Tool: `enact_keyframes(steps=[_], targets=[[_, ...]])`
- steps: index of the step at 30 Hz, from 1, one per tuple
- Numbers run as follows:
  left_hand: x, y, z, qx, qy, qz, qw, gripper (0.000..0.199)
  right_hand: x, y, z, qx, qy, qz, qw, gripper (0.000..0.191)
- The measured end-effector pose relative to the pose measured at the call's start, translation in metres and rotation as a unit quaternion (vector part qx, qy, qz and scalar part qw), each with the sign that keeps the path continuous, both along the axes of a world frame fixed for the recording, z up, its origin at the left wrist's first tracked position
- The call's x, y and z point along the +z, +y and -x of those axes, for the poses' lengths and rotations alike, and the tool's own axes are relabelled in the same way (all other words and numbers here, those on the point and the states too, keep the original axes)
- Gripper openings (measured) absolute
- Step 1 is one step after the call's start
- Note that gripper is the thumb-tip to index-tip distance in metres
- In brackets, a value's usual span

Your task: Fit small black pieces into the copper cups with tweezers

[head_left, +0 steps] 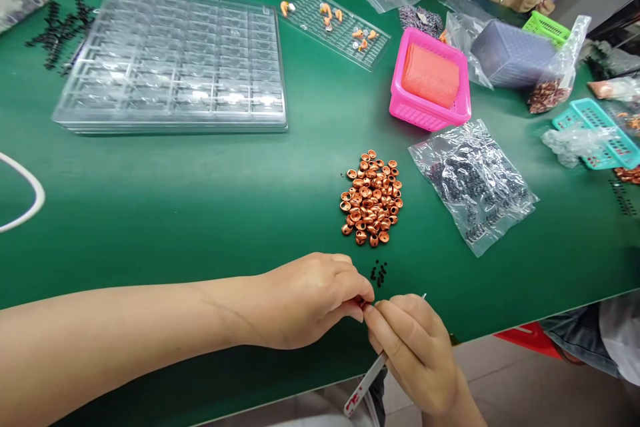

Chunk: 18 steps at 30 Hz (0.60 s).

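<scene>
My left hand [320, 297] pinches a small copper-coloured piece [365, 304], mostly hidden by the fingertips. Against it from the right is my right hand [415, 347], its fingers closed round a thin white-and-silver tool [367, 383] that slants down to the left, like tweezers. The two hands meet near the table's front edge. Just above them lie several tiny black pieces [380, 273]. Beyond those is a pile of copper-coloured cup-shaped pieces [373, 199] with holes.
Stacked clear trays [175, 63] lie at the back left of the green table [200, 213]. A pink basket [430, 113], a bag of dark parts [475, 180] and a teal basket [595, 137] are right. Another person's hands [535, 1] show at the top right.
</scene>
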<state>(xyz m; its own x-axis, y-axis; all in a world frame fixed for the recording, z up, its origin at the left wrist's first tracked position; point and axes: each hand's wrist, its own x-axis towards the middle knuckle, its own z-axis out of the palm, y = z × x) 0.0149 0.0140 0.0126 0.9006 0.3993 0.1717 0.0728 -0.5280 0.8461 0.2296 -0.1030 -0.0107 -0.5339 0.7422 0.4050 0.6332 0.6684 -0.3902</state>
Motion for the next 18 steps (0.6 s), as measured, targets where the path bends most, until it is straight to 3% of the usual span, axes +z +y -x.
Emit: enact_keyframes(steps=[18], targets=[[0.004, -0.004, 0.0, 0.032, -0.034, 0.059, 0.997, 0.013, 0.021, 0.014, 0.0, 0.053, -0.037, 0.002, 0.998, 0.034]])
